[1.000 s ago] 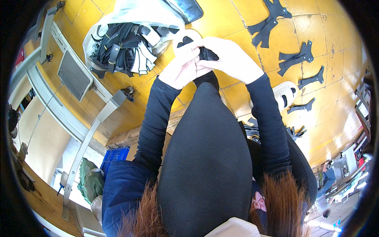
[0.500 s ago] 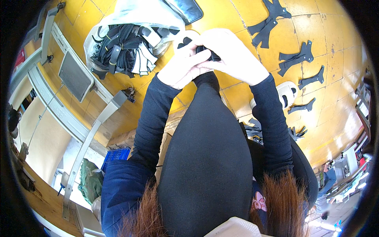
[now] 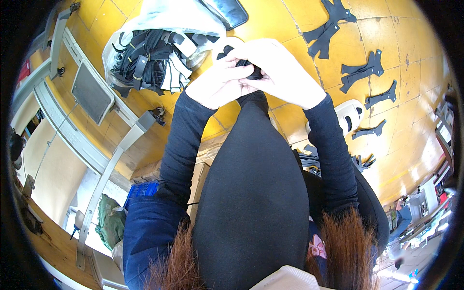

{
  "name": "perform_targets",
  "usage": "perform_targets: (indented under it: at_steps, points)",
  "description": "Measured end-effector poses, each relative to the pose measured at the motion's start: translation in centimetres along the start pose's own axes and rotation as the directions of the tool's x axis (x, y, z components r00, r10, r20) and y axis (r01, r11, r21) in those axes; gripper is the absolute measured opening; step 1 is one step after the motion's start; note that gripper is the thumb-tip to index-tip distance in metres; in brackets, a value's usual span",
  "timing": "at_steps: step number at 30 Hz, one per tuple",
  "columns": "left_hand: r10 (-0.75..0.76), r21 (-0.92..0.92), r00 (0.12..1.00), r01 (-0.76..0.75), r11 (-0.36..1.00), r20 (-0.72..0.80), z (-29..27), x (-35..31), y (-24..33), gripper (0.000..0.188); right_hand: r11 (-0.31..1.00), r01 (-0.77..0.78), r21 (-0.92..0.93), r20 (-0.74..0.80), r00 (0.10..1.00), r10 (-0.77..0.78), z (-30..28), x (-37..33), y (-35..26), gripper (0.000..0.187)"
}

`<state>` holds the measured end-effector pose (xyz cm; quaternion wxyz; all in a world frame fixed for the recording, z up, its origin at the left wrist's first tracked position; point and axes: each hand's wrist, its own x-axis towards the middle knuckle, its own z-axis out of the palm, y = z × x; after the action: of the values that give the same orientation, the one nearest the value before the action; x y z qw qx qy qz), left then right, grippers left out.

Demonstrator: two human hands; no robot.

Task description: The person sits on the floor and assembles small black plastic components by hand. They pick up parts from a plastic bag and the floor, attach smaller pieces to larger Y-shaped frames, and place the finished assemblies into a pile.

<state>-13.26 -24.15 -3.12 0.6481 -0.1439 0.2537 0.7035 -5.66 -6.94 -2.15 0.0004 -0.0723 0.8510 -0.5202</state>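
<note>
Near the top centre of the frame we see both hands brought close together around a small black bundle [image 3: 256, 72]. The left hand [image 3: 217, 84] pinches it from the left between thumb and fingers; the right hand [image 3: 279, 72] arches over from the right, its fingers bent and gripping the other side. The fingers cover much of the bundle (we cannot tell whether it is folded or stacked).

Just beside the hands, toward the upper left, we find a translucent plastic bag [image 3: 166, 18] with its mouth open. A heap of black strips [image 3: 137, 52] fills it, some white strips [image 3: 177, 71] fanned at its lower right. Behind it, at the top edge, lies a dark flat panel [image 3: 232, 13] with a glossy border.

On the yellow tiled floor [image 3: 275, 24], toward the upper right, we count several fork-ended black pieces: a crossed group [image 3: 328, 31] at the top, an overlapping group [image 3: 363, 71] below it, then two single ones lower down. Near the right sleeve [image 3: 330, 154] sits a white shoe [image 3: 349, 117] with dark openings.

At the left we see a grey pedal [image 3: 93, 91] in a pale metal frame, and lower down a blue crate [image 3: 141, 192] next to a green sack [image 3: 110, 221].
</note>
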Motion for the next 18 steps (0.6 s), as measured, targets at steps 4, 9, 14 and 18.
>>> perform_targets:
  at_steps: [4, 9, 14, 18]
  points:
    - [-0.028, 0.066, 0.998, 0.032, 0.997, -0.051, -0.39, -0.24, 0.45, 0.032, 0.998, -0.002, -0.063, -0.087, 0.996, -0.003, 0.22, 0.25, -0.44, 0.055]
    - [0.016, 0.033, 0.998, -0.014, 0.999, -0.053, 0.36, -0.11, 0.07, 0.028, 0.994, -0.098, -0.055, 0.03, 0.995, 0.1, -0.52, -0.02, -0.41, 0.058]
    - [0.049, 0.126, 0.997, -0.041, 0.991, -0.058, 0.41, 0.32, -0.06, 0.025, 0.992, -0.047, -0.119, 0.041, 0.998, 0.052, -0.51, -0.08, 0.12, 0.056]
    - [-0.019, 0.007, 0.991, 0.021, 1.0, -0.129, -0.19, 0.24, -0.09, 0.039, 0.989, -0.064, -0.13, -0.006, 0.998, 0.064, -0.3, -0.18, 0.16, 0.055]
